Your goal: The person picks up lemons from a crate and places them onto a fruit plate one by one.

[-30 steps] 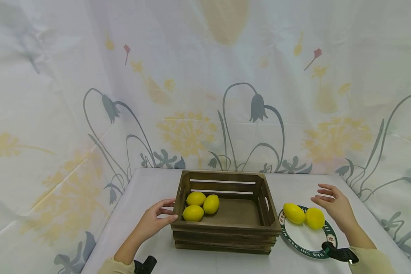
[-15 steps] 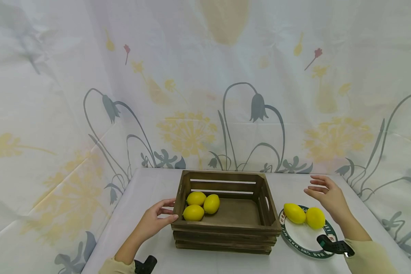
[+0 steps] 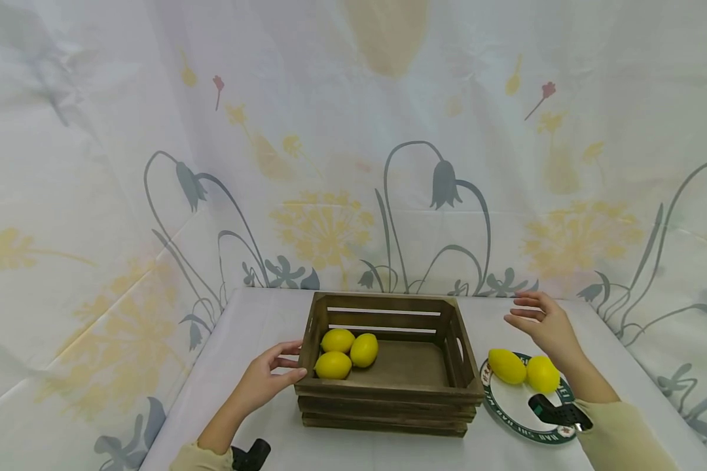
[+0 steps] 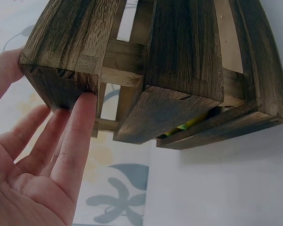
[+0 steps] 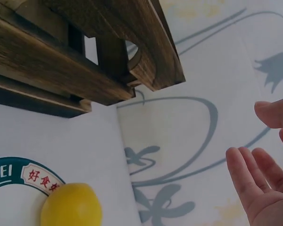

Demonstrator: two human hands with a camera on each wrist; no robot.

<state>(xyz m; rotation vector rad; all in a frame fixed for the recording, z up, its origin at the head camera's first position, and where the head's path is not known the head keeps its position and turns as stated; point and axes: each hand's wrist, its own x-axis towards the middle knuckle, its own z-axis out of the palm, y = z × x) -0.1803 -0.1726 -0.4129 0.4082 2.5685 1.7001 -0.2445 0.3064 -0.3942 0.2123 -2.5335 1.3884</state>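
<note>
My left hand (image 3: 268, 378) is at the left end of a brown slatted wooden crate (image 3: 389, 399). In the left wrist view its fairly straight fingers (image 4: 75, 136) touch the crate's end board, and the thumb lies at the board's edge. Three yellow lemons (image 3: 332, 366) lie together in the left part of the crate. My right hand (image 3: 544, 327) holds nothing, its fingers loosely bent, in the air between the crate and the back wall. Nearer to me, two lemons (image 3: 507, 366) lie on a white plate (image 3: 515, 409) with a green lettered rim; my right wrist strap covers part of it.
The crate and plate stand side by side on a white-covered table (image 3: 259, 314). A pale curtain (image 3: 353, 216) printed with grey and yellow flowers hangs behind and at both sides. Black straps (image 3: 556, 412) sit on both wrists at the sleeves.
My right hand has moved left and farther back, away from over the plate's right side toward the crate. The left hand, crate and lemons have stayed in place.
</note>
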